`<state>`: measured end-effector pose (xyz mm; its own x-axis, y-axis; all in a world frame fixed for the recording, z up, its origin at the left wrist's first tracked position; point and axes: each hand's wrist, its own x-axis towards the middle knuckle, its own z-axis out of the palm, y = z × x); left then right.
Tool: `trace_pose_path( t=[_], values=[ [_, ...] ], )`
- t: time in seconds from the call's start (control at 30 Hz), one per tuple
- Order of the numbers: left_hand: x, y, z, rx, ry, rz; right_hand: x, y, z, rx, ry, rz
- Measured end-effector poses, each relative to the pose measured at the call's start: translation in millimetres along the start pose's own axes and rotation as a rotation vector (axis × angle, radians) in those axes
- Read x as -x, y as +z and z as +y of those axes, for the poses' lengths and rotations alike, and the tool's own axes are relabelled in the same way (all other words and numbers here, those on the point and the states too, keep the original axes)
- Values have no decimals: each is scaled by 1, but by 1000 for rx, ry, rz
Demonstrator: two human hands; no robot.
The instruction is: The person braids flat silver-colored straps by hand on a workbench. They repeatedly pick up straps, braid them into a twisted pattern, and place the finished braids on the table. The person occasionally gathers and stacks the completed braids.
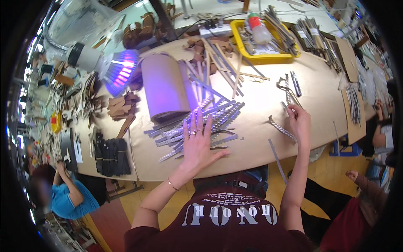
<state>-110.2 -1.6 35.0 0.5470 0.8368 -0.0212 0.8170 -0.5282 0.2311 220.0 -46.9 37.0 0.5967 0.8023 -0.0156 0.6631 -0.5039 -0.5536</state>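
Observation:
My left hand (196,145) lies with fingers spread over a pile of braided and flat grey strips (222,115) on the table. To the right, the fingertips of my right hand (300,122) are pinched together on a short grey strip (286,109). Beside that hand a pale braided strap (281,128) lies curved on the tabletop. Another braided piece (285,86) rests just beyond my fingers, alongside tweezers (296,84). A long thin grey strip (276,155) hangs over the table's front edge.
A brown cylinder (163,88) stands behind the pile, beneath a lit lamp (119,71). Farther back sits a yellow tray (268,58) holding a bottle (259,31). Bundled black strips (111,155) and brown leather pieces (121,107) lie left. Other people (75,197) are nearby.

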Motion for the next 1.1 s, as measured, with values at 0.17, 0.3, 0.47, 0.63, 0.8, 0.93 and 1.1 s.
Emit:
trace_pose_path(
  t=[0.17, 0.3, 0.47, 0.63, 0.8, 0.93, 1.1],
  values=[
    [14, -6, -18, 1, -75, -15, 19, 2, -8, 369, -206, 213],
    [14, -3, -24, 51, -81, 0, 25, 16, -48, 137, -396, 229],
    [15, 7, -25, 26, -91, 59, 18, 97, -135, -199, -828, -161],
    [30, 10, -25, -23, -139, 103, 38, 135, -160, -1, -946, -289],
    [30, 6, -24, -5, -89, 22, 77, 127, -144, -10, -977, -362],
    [22, 3, -35, 87, -51, -34, 54, 112, -127, -188, -743, -280],
    [26, 6, -41, 95, -23, -28, 28, 86, -94, -511, -157, -189]
  ],
)
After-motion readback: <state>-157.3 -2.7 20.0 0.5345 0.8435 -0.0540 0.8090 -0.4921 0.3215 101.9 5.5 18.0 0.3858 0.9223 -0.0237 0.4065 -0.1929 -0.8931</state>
